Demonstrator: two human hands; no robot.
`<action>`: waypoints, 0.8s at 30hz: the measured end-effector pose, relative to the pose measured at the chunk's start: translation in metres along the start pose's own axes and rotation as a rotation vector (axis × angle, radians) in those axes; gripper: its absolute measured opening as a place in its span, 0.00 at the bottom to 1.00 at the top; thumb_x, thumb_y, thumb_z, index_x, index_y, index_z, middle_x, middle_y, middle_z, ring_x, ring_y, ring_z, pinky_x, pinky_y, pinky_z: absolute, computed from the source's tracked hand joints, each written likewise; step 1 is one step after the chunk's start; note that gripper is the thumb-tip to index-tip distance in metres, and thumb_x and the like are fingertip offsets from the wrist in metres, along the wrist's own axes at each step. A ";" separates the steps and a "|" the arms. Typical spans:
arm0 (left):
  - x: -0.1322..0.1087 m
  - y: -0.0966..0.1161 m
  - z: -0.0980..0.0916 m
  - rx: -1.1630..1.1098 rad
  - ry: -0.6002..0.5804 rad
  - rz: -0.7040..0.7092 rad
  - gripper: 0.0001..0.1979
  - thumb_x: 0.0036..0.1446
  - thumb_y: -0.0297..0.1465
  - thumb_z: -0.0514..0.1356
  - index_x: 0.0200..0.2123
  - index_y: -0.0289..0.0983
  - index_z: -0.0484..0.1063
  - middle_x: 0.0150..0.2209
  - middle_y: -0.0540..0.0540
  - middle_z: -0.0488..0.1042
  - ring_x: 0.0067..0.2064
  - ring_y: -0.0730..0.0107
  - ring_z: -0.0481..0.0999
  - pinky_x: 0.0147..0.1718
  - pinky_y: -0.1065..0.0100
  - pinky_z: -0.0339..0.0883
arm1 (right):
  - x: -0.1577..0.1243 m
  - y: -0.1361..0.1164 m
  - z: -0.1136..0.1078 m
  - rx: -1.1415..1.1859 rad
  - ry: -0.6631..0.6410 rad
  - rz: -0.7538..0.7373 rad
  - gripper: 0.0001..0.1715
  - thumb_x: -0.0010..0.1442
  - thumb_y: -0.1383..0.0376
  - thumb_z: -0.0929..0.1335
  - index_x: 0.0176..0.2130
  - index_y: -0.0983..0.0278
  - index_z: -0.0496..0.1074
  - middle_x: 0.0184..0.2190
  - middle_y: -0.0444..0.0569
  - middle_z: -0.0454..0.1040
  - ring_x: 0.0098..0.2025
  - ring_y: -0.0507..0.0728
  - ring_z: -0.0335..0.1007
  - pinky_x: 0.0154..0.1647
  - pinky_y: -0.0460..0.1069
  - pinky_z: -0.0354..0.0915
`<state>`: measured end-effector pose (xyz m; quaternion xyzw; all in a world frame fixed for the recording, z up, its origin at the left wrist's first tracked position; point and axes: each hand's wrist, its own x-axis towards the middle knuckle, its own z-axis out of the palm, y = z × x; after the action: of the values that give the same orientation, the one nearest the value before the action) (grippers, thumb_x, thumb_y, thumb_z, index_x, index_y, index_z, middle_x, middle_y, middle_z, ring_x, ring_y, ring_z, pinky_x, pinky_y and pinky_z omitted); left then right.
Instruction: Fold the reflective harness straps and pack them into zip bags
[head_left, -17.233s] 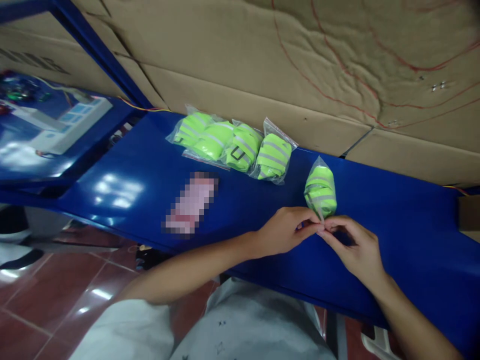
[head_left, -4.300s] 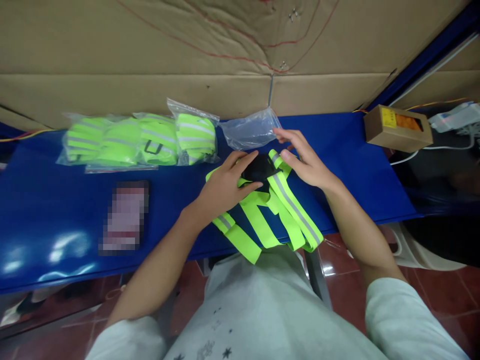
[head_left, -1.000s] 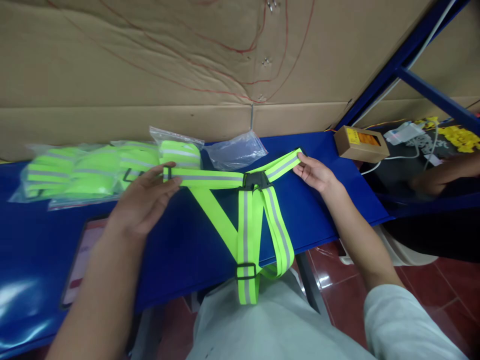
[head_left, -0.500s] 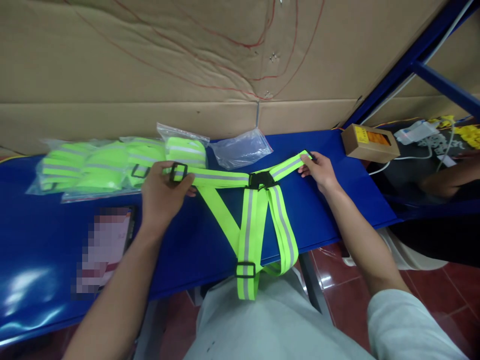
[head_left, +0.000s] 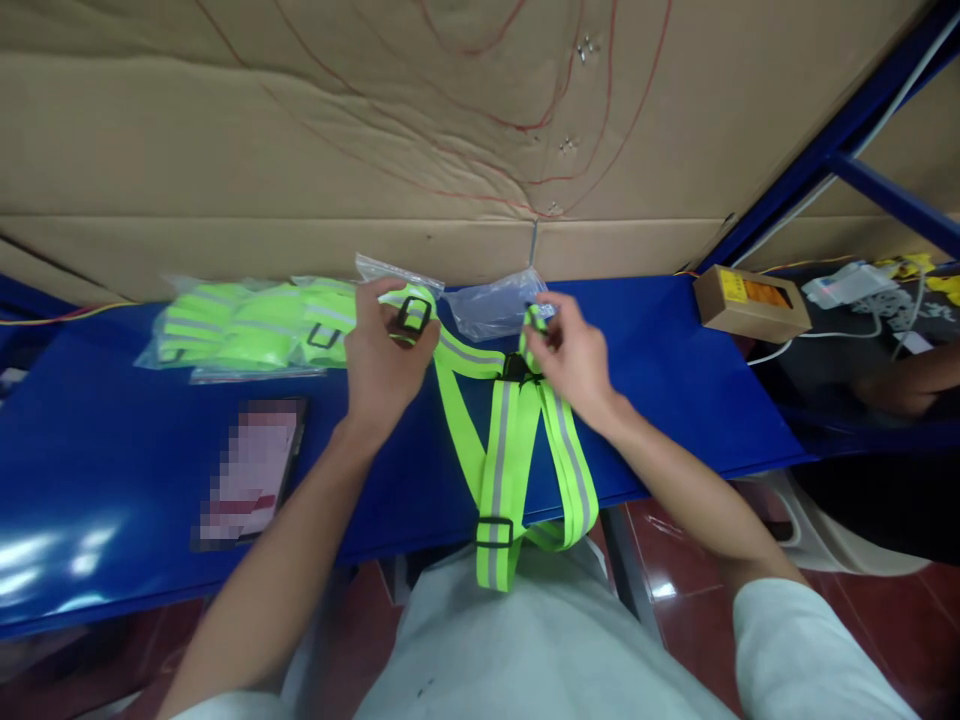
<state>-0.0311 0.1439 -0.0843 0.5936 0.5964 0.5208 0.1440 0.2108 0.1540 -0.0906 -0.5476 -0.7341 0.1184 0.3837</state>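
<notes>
A neon yellow-green reflective harness (head_left: 499, 440) with grey stripes lies over the blue table, its lower loops hanging off the front edge at my shirt. My left hand (head_left: 390, 355) is closed on one strap beside its black slide buckle (head_left: 414, 313). Closed around the other, shorter strap end is my right hand (head_left: 574, 355), close to the black joining piece (head_left: 517, 368) in the middle. A second slide buckle (head_left: 495, 532) sits on a hanging strap. Part of the strap in each hand is hidden by fingers.
Several bagged green harnesses (head_left: 259, 325) line the back left. An empty clear bag (head_left: 491, 305) lies behind the harness. A phone (head_left: 251, 470) with a blurred screen is at left. A cardboard box (head_left: 752, 303) stands at right, near another person's arm (head_left: 919, 383).
Both hands have come closer together, and the straps between them have gone from taut to slack and bent. My right hand has moved left toward the black joining piece.
</notes>
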 end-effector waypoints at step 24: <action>-0.002 -0.019 0.004 -0.915 0.021 -0.612 0.23 0.35 0.18 0.73 0.37 0.39 0.80 0.34 0.53 0.77 0.35 0.74 0.77 0.38 0.73 0.74 | 0.012 0.081 -0.004 1.045 0.153 0.747 0.07 0.54 0.72 0.73 0.33 0.63 0.73 0.39 0.50 0.81 0.52 0.55 0.79 0.60 0.46 0.74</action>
<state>-0.0380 0.1486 -0.1017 0.2645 0.4559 0.6672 0.5263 0.2705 0.1942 -0.1303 -0.5142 -0.3104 0.5464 0.5838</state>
